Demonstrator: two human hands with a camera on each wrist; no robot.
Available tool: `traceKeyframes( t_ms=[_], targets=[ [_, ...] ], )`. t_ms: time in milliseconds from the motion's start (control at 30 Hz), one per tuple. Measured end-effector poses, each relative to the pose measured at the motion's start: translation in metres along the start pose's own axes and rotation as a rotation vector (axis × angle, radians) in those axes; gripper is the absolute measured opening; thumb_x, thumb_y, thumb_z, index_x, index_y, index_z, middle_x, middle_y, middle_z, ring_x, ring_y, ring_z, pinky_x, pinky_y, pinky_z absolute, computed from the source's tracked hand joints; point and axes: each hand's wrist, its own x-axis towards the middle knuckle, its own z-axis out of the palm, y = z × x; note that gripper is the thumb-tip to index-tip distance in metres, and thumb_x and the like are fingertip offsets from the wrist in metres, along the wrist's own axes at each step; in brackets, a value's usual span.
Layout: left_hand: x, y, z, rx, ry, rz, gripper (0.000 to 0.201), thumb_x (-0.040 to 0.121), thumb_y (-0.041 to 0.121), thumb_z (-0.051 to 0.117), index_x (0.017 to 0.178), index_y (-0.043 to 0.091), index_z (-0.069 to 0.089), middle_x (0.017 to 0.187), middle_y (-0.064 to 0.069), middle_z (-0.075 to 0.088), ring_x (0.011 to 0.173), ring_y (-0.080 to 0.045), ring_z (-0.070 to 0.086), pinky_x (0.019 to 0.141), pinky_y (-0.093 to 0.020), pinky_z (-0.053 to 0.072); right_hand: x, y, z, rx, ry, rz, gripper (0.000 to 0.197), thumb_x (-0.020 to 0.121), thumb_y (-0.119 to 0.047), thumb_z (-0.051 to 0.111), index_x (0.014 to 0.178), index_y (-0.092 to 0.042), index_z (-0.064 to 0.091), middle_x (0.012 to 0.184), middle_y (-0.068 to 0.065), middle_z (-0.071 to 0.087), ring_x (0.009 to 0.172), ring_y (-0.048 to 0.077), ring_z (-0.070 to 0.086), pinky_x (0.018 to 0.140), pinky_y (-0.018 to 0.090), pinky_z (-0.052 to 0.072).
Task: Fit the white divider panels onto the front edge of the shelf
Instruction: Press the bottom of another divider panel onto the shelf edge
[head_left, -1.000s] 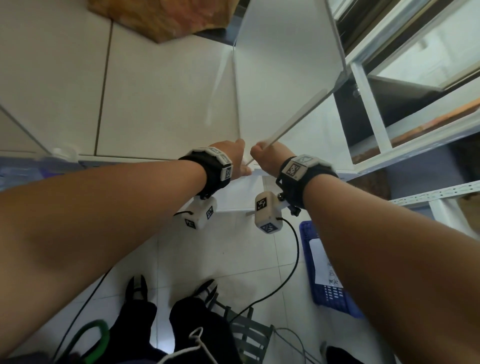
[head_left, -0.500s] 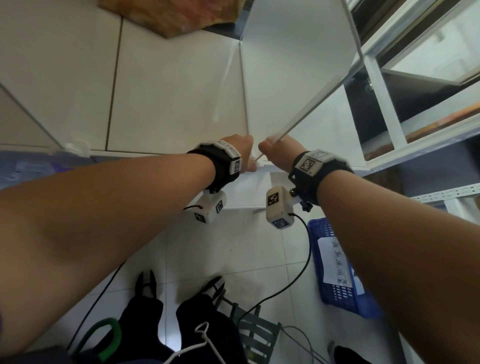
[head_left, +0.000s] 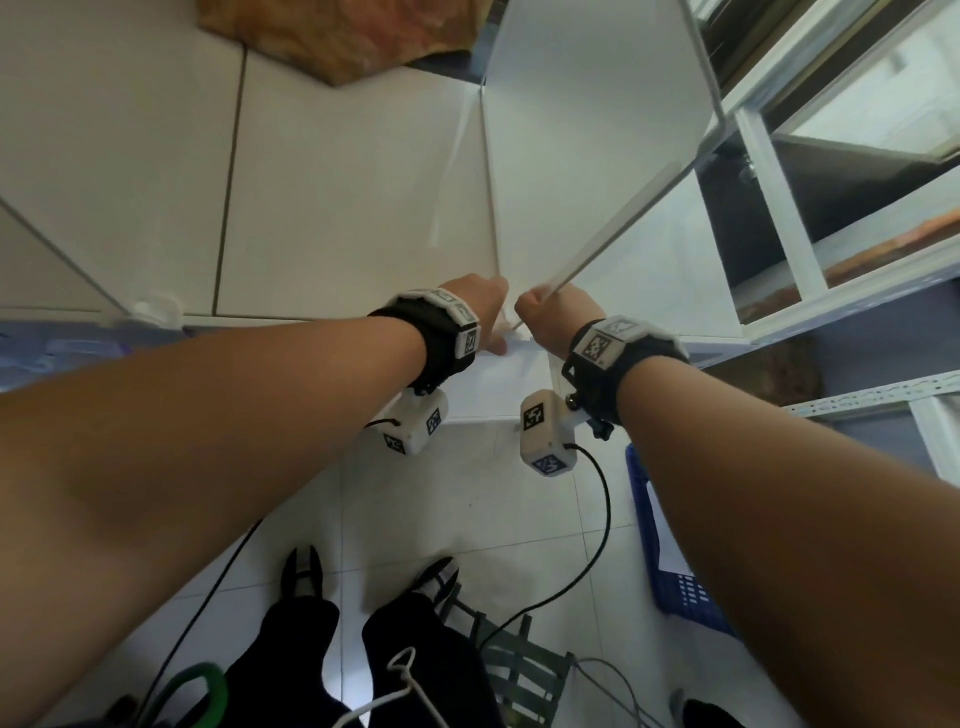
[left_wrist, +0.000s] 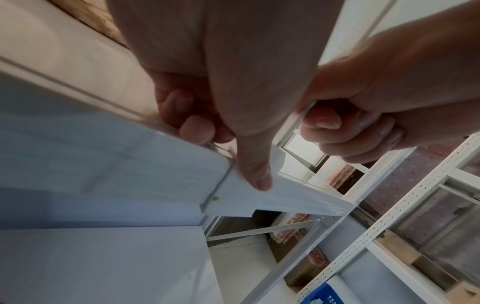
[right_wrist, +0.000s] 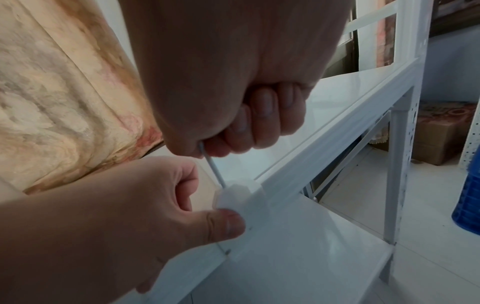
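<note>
Glossy, smooth white shelf (right_wrist: 337, 96) – painted perforated metal uprights (right_wrist: 401, 144), a blue plastic crate (head_left: 670, 545) beside them.

Pretty sure I was in a storeroom or back room: white metal racking (right_wrist: 397, 156) with perforated uprights (left_wrist: 384, 232), glossy white floor tiles (head_left: 467, 499), a blue plastic crate (head_left: 675, 571) and a cardboard box (right_wrist: 439, 142) parked on the floor.
</note>
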Motion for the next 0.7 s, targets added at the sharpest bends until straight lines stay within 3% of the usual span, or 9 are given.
traceKeyframes(
  t_ms=[67,133,267,300,367,433,700],
  targets=[
    [-0.001,-0.001,0.001,-0.010,0.012,0.004,0.059,0.077,0.038,0.078,0.119,0.009,0.049,0.110,-0.013,0.063,0.083,-0.028,0.057,0.067,-0.034,0.044,0.001,-0.002,0.002,0.031,-0.005,0.009,0.028,0.097,-0.019,0.036,0.078,-0.006,0.052,0.068,0.008,0.050,0.070,0.024,0.050,0.047,0.027,0.033],
    [-0.003,-0.001,0.004,-0.013,0.028,0.009,0.057,0.079,0.038,0.076,0.119,0.010,0.048,0.110,-0.013,0.063,0.084,-0.029,0.059,0.068,-0.034,0.045,-0.001,0.000,0.002,0.027,-0.004,-0.013,0.026,0.097,-0.019,0.036,0.079,-0.008,0.051,0.069,0.007,0.049,0.073,0.023,0.050,0.049,0.027,0.034],
    [-0.006,-0.002,0.009,0.008,0.058,0.024,0.051,0.084,0.036,0.071,0.119,0.010,0.046,0.109,-0.014,0.063,0.079,-0.028,0.054,0.066,-0.033,0.042,-0.014,0.008,0.004,-0.059,-0.009,-0.103,0.027,0.100,-0.022,0.034,0.077,-0.017,0.050,0.091,0.011,0.051,0.087,0.028,0.050,0.075,0.032,0.039],
    [-0.007,-0.002,0.010,0.015,0.061,0.028,0.051,0.084,0.036,0.071,0.120,0.010,0.046,0.109,-0.014,0.062,0.080,-0.029,0.055,0.066,-0.033,0.042,-0.015,0.010,0.005,-0.103,0.000,-0.121,0.023,0.100,-0.018,0.036,0.085,-0.016,0.054,0.098,0.015,0.053,0.094,0.030,0.054,0.079,0.032,0.042],
    [-0.007,-0.002,0.011,0.018,0.070,0.033,0.051,0.084,0.036,0.071,0.119,0.009,0.045,0.109,-0.015,0.062,0.081,-0.030,0.056,0.065,-0.034,0.041,-0.017,0.011,0.008,-0.133,0.025,-0.164,0.024,0.098,-0.009,0.040,0.117,-0.002,0.052,0.116,0.018,0.056,0.107,0.032,0.057,0.087,0.033,0.046],
    [-0.006,-0.002,0.012,0.016,0.079,0.031,0.051,0.084,0.038,0.071,0.117,0.010,0.046,0.108,-0.015,0.062,0.078,-0.029,0.054,0.065,-0.034,0.042,-0.014,0.010,0.006,-0.156,0.020,-0.185,0.032,0.098,-0.004,0.038,0.128,0.003,0.046,0.124,0.019,0.055,0.111,0.032,0.057,0.090,0.036,0.046],
    [0.000,-0.002,0.011,0.013,0.076,0.014,0.057,0.082,0.041,0.072,0.121,0.009,0.046,0.109,-0.015,0.062,0.080,-0.029,0.055,0.066,-0.035,0.042,-0.005,0.006,-0.002,-0.276,-0.004,-0.259,0.030,0.096,0.002,0.039,0.123,0.003,0.051,0.120,0.019,0.058,0.108,0.033,0.058,0.088,0.036,0.047]
  ],
)
